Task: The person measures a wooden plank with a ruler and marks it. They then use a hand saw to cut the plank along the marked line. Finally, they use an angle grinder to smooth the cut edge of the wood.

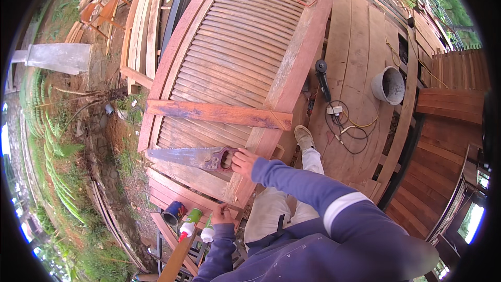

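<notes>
My right hand (243, 163) is closed on the handle of a handsaw (188, 156), whose blade lies flat across a slatted wooden panel (229, 47), pointing left. Just above the saw, a reddish board (219, 113) crosses the panel. My left hand (223, 215) is lower down, at the near edge of the boards, fingers curled; what they hold, if anything, I cannot make out. Beside it are a blue can (174, 212), a green bottle with a red nozzle (190, 222) and another white-topped bottle (207, 234).
On the plank deck (349, 36) at right lie an angle grinder (323, 81), tangled cords (355, 133) and a grey bucket (386, 83). My shoe (303, 137) is beside the panel. Stacked planks (148, 31), wooden chairs (102, 15) and ferns (57, 162) are at left.
</notes>
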Demonstrator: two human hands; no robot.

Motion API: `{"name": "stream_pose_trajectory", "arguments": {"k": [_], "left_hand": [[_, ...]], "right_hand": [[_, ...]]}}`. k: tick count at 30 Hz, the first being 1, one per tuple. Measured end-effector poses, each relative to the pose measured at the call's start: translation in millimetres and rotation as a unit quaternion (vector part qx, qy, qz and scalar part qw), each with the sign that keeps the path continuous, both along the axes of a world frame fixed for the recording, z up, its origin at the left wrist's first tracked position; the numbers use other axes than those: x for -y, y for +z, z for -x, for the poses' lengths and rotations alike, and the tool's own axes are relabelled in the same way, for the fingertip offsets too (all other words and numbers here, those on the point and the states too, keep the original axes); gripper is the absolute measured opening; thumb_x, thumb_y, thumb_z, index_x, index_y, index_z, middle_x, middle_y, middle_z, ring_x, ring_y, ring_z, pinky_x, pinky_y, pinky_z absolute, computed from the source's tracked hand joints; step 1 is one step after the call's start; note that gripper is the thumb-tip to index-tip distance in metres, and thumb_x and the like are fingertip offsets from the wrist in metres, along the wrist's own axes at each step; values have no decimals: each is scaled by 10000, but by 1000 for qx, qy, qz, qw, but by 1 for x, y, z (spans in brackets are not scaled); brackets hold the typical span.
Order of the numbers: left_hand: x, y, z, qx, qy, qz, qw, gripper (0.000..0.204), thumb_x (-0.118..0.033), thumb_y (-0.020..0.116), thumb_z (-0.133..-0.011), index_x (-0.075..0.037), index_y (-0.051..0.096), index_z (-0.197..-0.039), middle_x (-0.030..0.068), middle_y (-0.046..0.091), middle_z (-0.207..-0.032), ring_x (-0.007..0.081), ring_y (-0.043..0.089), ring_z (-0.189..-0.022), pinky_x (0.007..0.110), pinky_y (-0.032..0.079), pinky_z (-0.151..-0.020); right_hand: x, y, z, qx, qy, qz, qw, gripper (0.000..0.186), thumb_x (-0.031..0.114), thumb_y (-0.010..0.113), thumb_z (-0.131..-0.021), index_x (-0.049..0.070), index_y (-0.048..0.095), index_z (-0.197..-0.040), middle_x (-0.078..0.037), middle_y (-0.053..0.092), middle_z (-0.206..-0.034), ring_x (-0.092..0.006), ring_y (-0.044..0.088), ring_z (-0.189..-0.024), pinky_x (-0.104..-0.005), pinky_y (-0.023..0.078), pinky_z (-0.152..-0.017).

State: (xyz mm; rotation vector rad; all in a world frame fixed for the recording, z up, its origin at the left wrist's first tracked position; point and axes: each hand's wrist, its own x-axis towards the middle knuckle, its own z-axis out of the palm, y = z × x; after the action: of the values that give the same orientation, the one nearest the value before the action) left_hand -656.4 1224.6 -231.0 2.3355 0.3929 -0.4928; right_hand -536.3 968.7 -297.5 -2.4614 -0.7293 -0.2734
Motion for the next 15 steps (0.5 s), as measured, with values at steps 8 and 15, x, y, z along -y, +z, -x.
{"name": "stream_pose_trajectory", "arguments": {"k": [8, 15], "left_hand": [[127, 2, -174, 178, -345, -53, 920, 586, -100, 661, -704, -80, 529, -1274, 147, 563, -1225, 357, 519, -1148, 463, 412, -983], [209, -41, -302, 145, -562, -226, 783, 815, -207, 750, -623, -174, 438, -1375, 94, 469, -1342, 306, 365, -1334, 527, 191, -1168]], "right_hand": [[192, 1, 145, -355, -382, -21, 853, 215, 93, 627, -732, 28, 642, -937, -196, 647, -979, -378, 599, -949, -450, 493, -823], [288, -77, 252, -557, -489, -7, 671, 191, 194, 597, -807, 55, 656, -923, -223, 673, -943, -410, 644, -912, -464, 518, -814]]}}
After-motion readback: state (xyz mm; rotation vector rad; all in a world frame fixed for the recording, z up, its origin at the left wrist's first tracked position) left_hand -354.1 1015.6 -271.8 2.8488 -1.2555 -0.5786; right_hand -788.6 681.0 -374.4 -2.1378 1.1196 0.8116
